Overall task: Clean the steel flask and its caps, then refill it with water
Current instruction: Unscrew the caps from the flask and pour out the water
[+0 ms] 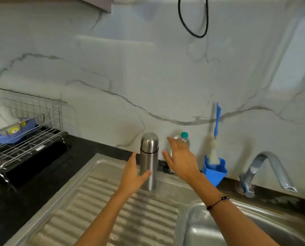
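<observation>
Two open hands flank the upright, capped steel flask (149,161).

Two hands, left hand (133,174) and right hand (181,159), one steel flask (149,161), one plastic bottle (184,139), one bottle brush (214,137), one blue holder (214,172), one tap (267,172), one wire rack (26,128) holding perhaps two blurred items.

I saw the steel flask (149,161) standing upright at the back of the ribbed steel draining board (112,210), close to that board's rear edge. It was a slim brushed-metal cylinder, and its domed cap (149,142) was still seated on top, a dark seam ringing the joint. Toward the draining board's right stood the tap (267,172).
</observation>
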`<control>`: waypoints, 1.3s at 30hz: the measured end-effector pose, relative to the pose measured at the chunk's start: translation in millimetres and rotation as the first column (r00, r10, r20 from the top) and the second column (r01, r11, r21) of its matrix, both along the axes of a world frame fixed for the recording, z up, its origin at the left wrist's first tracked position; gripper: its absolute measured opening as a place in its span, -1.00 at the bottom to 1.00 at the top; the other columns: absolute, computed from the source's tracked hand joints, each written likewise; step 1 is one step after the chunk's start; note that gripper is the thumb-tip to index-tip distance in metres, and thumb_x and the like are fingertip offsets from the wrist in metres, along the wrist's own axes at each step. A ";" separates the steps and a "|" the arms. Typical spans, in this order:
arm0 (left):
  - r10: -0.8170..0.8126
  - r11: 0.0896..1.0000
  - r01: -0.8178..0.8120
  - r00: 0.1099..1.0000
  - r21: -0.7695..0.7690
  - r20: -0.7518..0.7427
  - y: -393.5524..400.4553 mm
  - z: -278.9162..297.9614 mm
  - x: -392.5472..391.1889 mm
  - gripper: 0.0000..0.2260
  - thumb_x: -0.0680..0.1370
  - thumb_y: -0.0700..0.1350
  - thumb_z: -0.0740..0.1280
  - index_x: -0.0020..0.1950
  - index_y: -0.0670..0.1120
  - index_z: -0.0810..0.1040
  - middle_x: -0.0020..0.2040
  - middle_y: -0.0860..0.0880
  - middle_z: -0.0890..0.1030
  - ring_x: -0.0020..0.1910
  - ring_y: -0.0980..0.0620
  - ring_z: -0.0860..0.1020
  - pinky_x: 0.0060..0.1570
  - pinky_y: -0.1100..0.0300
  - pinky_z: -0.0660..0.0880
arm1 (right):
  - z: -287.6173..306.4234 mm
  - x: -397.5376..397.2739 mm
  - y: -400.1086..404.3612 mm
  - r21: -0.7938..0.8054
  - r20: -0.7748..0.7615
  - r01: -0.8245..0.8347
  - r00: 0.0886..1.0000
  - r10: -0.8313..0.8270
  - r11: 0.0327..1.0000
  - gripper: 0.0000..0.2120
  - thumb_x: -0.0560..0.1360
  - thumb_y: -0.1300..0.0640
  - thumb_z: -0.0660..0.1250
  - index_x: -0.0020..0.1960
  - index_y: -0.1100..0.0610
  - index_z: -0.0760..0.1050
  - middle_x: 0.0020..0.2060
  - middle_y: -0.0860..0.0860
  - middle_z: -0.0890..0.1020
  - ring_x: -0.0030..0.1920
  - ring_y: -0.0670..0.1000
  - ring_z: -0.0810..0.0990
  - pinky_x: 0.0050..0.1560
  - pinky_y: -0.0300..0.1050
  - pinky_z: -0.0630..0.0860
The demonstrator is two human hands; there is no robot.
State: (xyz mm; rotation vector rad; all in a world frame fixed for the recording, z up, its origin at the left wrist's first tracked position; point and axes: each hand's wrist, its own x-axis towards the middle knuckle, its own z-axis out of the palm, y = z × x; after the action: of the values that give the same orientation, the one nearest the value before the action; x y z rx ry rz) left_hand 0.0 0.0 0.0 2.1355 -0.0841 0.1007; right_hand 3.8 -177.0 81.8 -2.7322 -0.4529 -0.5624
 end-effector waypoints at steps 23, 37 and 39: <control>0.090 0.959 -0.025 0.971 -0.284 0.220 18.3 34.6 -96.9 -0.34 0.34 -0.04 0.55 0.33 0.03 0.28 0.14 0.10 0.54 0.07 0.24 0.55 0.01 0.28 0.52 | 65.5 -88.4 78.1 0.086 0.022 -0.253 0.967 0.252 0.964 -0.44 0.43 -0.20 0.32 0.24 0.16 0.35 -0.12 0.05 0.58 -0.17 0.07 0.56 -0.18 -0.05 0.52; 0.266 0.956 -0.250 0.960 -0.155 0.091 28.5 13.8 -242.2 -0.37 0.30 0.00 0.56 0.23 0.13 0.27 0.05 0.15 0.55 -0.01 0.22 0.56 -0.02 0.07 0.57 | 35.3 -204.3 87.1 0.131 0.015 -0.378 0.925 0.380 0.916 -0.45 0.39 -0.23 0.33 0.19 0.15 0.41 -0.14 0.04 0.62 -0.19 0.08 0.60 -0.16 -0.01 0.54; 0.269 0.956 -0.255 0.959 -0.143 0.092 30.7 12.4 -247.4 -0.38 0.31 -0.01 0.56 0.22 0.13 0.28 0.04 0.15 0.55 -0.02 0.21 0.56 -0.02 0.08 0.57 | 33.2 -209.0 89.0 0.137 0.005 -0.387 0.921 0.390 0.912 -0.44 0.40 -0.22 0.34 0.20 0.16 0.40 -0.13 0.04 0.62 -0.19 0.08 0.60 -0.16 -0.02 0.55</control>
State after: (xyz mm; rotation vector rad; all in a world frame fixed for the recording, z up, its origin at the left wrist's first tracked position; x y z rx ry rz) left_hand -247.4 30.7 12.4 1.9996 0.1394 0.3711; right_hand -205.2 -88.0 114.9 -2.4218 -0.8921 -0.4359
